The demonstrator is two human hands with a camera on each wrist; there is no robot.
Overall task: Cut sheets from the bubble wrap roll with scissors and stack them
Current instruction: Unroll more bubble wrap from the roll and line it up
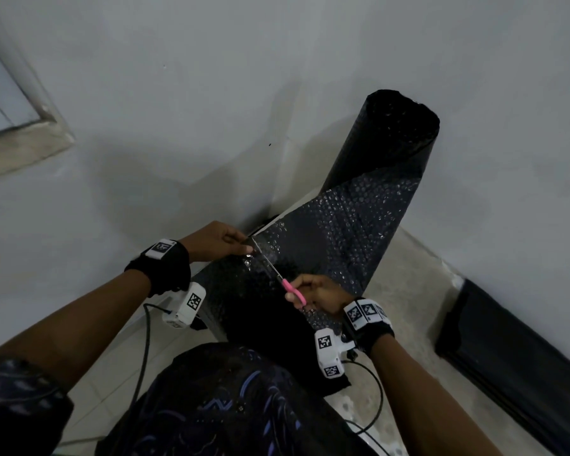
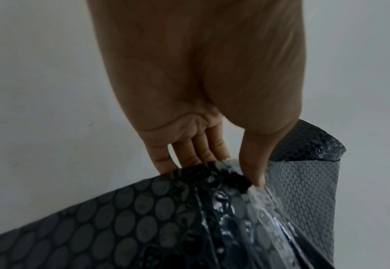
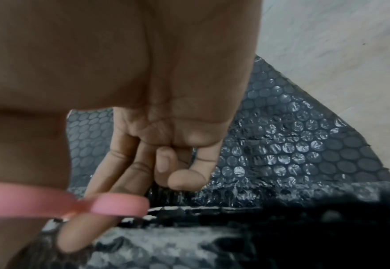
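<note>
The left hand (image 1: 218, 240) pinches the far edge of the unrolled bubble wrap sheet (image 1: 336, 238), with the thumb (image 2: 253, 163) on one side and the other fingers (image 2: 189, 151) on the other side, and holds this edge up. The right hand (image 1: 323, 292) holds the pink-handled scissors (image 1: 285, 284); its fingers are curled through the pink loops (image 3: 111, 204), and the blades lie across the sheet, pointing toward the left hand. The black bubble wrap roll (image 1: 385, 139) stands upright in the corner against the wall (image 1: 178, 93), and the sheet runs from the roll down to the person's lap
</note>
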